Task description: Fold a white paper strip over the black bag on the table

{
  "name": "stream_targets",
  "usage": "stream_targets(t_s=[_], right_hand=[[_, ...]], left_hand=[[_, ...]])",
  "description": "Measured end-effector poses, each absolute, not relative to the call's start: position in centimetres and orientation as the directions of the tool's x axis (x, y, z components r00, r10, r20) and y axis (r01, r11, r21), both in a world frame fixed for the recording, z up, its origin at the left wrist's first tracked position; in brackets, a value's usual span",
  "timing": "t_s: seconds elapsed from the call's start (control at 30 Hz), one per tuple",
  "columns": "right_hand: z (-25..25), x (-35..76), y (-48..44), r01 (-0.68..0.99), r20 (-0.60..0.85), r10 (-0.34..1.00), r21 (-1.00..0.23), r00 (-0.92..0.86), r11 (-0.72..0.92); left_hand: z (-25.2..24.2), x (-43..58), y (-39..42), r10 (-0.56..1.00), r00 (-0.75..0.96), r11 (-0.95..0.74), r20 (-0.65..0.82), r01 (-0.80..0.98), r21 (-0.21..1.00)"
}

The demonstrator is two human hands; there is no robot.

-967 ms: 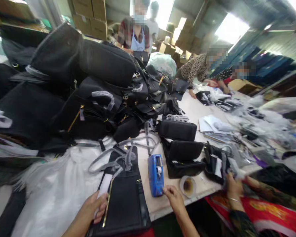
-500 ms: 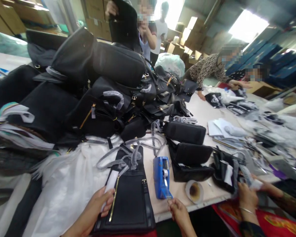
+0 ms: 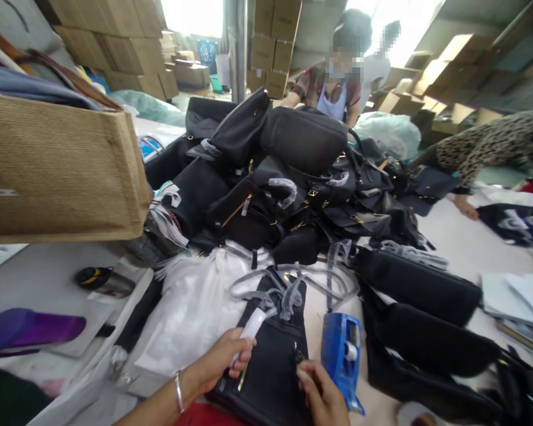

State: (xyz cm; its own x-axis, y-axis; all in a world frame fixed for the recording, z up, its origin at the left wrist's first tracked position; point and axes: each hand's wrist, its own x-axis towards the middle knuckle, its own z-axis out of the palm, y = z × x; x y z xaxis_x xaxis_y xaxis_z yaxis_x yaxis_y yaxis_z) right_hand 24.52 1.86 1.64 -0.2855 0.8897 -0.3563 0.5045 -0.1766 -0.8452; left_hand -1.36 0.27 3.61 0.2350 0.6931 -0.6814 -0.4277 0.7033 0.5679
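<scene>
A black bag (image 3: 275, 349) with gold zips and plastic-wrapped straps lies on the table in front of me. My left hand (image 3: 236, 353) is closed around a flat white strip (image 3: 253, 324) at the bag's left side, by a gold zip. On the bag's right side, my right hand (image 3: 316, 384) has its fingers pinched beside the small buckled strap (image 3: 298, 354). Whatever is between those fingertips is too small to make out. Just right of that hand stands a blue tape dispenser (image 3: 341, 355) with a roll in it.
A heap of black bags (image 3: 302, 142) rises behind. White plastic wrapping (image 3: 190, 307) lies to the left. More black bags (image 3: 426, 296) sit at the right. A brown woven bag (image 3: 62, 165) juts in at upper left. A person (image 3: 333, 83) stands across the table.
My right hand has moved from the tape dispenser's cutting edge left onto the bag. The left hand still holds the white strip. My view has turned to the left.
</scene>
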Motion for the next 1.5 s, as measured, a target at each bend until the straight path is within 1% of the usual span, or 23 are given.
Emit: stream_targets(t_s=[0.07, 0.13, 0.2, 0.23, 0.33, 0.4, 0.57, 0.77, 1.0, 1.1, 1.17, 1.23, 1.3, 1.4, 1.5], right_hand=[[3.6, 22.3, 3.5, 0.522, -0.258, 0.886, -0.853, -0.385, -0.021], [5.3, 20.7, 4.4, 0.549, -0.146, 0.878, -0.823, -0.457, 0.148], [6.6, 19.4, 4.9, 0.556, -0.09, 0.862, -0.796, -0.498, 0.238], [7.1, 18.8, 5.0, 0.54, -0.096, 0.85, -0.807, -0.519, 0.239], [7.6, 17.1, 5.2, 0.432, -0.169, 0.792, -0.893, -0.586, 0.13], [7.2, 16.1, 5.5, 0.393, -0.189, 0.76, -0.915, -0.622, 0.094], [5.6, 14.8, 6.1, 0.402, -0.182, 0.742, -0.907, -0.646, 0.128], [5.1, 14.5, 6.1, 0.429, -0.19, 0.733, -0.89, -0.653, 0.152], [4.7, 14.5, 7.3, 0.406, -0.237, 0.725, -0.912, -0.646, 0.064], [4.5, 14.3, 7.4, 0.382, -0.248, 0.733, -0.924, -0.634, 0.017], [4.1, 14.1, 7.0, 0.378, -0.255, 0.761, -0.926, -0.596, -0.015], [3.5, 13.8, 6.3, 0.388, -0.266, 0.807, -0.92, -0.528, -0.049], [2.7, 13.5, 5.6, 0.394, -0.273, 0.844, -0.916, -0.461, -0.081], [1.4, 12.9, 5.1, 0.382, -0.259, 0.871, -0.92, -0.416, -0.091], [0.3, 12.5, 5.1, 0.39, -0.22, 0.879, -0.92, -0.424, -0.042]], left_hand=[[3.5, -1.5, 0.3, 0.694, 0.241, 0.704, -0.678, -0.423, 0.571], [3.4, -1.5, 0.2, 0.694, 0.239, 0.705, -0.679, -0.42, 0.572], [3.3, -1.3, 0.1, 0.697, 0.234, 0.701, -0.678, -0.422, 0.575], [3.2, -1.2, 0.0, 0.7, 0.233, 0.698, -0.675, -0.423, 0.578], [3.2, -0.9, 0.1, 0.717, 0.235, 0.683, -0.657, -0.426, 0.593], [3.3, -0.9, 0.1, 0.723, 0.242, 0.678, -0.647, -0.426, 0.599], [3.3, -1.1, 0.2, 0.717, 0.258, 0.686, -0.648, -0.425, 0.59], [3.6, -1.2, 0.2, 0.711, 0.266, 0.693, -0.651, -0.422, 0.585], [3.8, -1.0, 0.0, 0.721, 0.239, 0.684, -0.65, -0.393, 0.615], [3.5, -0.6, 0.1, 0.729, 0.186, 0.667, -0.658, -0.405, 0.625], [3.2, -0.4, 0.1, 0.73, 0.144, 0.653, -0.668, -0.434, 0.62], [3.0, -0.4, 0.3, 0.73, 0.131, 0.638, -0.671, -0.481, 0.601], [2.9, -0.7, 0.4, 0.727, 0.167, 0.633, -0.666, -0.539, 0.556], [2.9, -1.6, 0.8, 0.7, 0.301, 0.664, -0.647, -0.607, 0.437], [2.7, -2.7, 1.1, 0.667, 0.421, 0.701, -0.615, -0.634, 0.327]])
